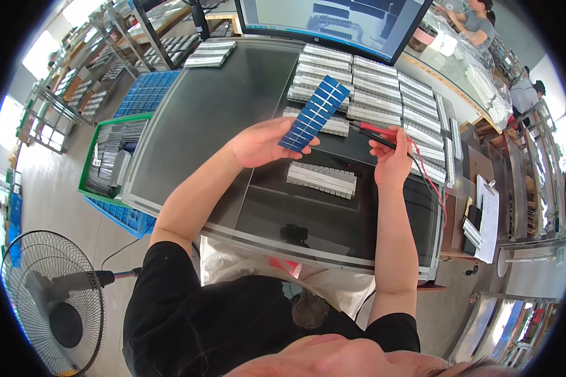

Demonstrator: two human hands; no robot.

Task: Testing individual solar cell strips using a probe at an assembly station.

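My left hand grips a small blue solar panel by its lower end, thumb on one edge and fingers beneath, its lined face turned up. The panel is tilted above the dark glass tabletop. In my right hand are a red test probe and a black test probe, held side by side with their tips pointing left, toward the panel and apart from it. Red and black leads trail down from that hand. Below, between my forearms, a stack of pale strips lies on the glass.
Rows of similar stacks cover the table's right half, and one stack sits far left. A monitor stands at the back. A green crate and a fan are left; a clipboard lies right.
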